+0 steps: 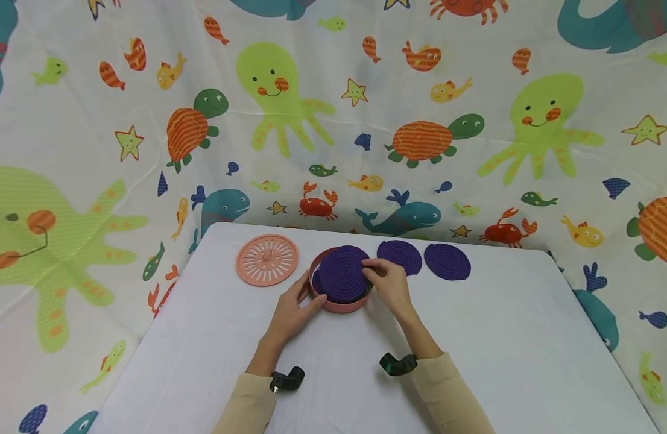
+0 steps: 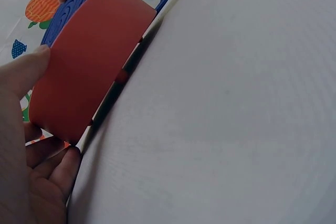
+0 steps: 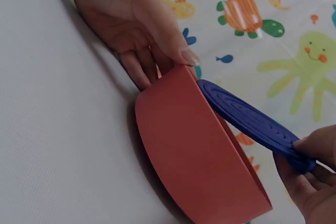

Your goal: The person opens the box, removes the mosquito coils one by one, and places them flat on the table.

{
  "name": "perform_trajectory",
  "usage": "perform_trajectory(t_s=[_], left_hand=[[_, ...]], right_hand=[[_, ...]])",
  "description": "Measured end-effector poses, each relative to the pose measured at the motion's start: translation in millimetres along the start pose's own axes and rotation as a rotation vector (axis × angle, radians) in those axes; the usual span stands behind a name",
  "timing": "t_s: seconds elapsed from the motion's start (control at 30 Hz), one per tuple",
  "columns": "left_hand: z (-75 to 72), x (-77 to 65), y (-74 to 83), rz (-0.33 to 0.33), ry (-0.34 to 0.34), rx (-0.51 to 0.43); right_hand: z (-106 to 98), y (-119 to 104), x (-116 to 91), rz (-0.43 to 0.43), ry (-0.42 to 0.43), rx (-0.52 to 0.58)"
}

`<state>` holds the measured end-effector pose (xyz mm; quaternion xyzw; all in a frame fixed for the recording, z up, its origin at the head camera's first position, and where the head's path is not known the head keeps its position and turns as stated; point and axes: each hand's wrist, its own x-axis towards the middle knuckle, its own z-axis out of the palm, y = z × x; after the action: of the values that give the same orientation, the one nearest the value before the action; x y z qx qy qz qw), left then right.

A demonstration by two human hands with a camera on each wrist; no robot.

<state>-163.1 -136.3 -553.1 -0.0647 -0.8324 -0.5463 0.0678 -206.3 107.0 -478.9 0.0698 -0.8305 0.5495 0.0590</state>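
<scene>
A round purple coaster [image 1: 341,274] with a spiral pattern is tilted at the mouth of a pink round container [image 1: 342,307]. My right hand [image 1: 390,284] pinches the coaster's edge between thumb and fingers. In the right wrist view the far edge of the coaster [image 3: 252,116] meets the container's rim, while the pinched edge is raised. My left hand [image 1: 292,310] grips the left side of the container [image 2: 89,66], thumb at the rim and fingers low around the wall. The tilted coaster hides most of the inside.
Two more purple spiral coasters, one nearer [image 1: 401,257] and one farther right [image 1: 447,261], lie flat on the white table [image 1: 529,337]. A pink slotted lid [image 1: 267,260] with a small central knob lies left of the container. A sea-animal curtain [image 1: 312,72] hangs behind the table.
</scene>
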Motion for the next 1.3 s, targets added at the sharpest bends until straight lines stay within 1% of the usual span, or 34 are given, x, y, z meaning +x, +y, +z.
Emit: perform_trajectory(t_s=[0.37, 0.7, 0.73, 0.9, 0.97, 1.17, 1.3], left_hand=[[-0.1, 0.6, 1.0, -0.015, -0.004, -0.005], [0.3, 0.7, -0.2, -0.001, -0.01, 0.003], [0.4, 0.8, -0.2, 0.001, -0.01, 0.006], [0.3, 0.5, -0.1, 0.001, -0.005, 0.013], [0.2, 0.5, -0.2, 0.001, -0.005, 0.012], [0.5, 0.5, -0.9, -0.004, -0.004, 0.01], [0.9, 0.3, -0.8, -0.007, -0.006, 0.008]], right_hand=[[-8, -1, -3, 0.016, 0.027, 0.054], [-18, 2, -6, 0.033, 0.046, 0.076], [-19, 1, -5, 0.045, 0.048, 0.071], [-30, -29, -14, 0.068, 0.049, 0.045], [-34, -40, -18, 0.062, 0.053, 0.042], [-38, -45, -20, 0.056, 0.083, 0.031], [-40, -38, -19, 0.063, 0.099, 0.034]])
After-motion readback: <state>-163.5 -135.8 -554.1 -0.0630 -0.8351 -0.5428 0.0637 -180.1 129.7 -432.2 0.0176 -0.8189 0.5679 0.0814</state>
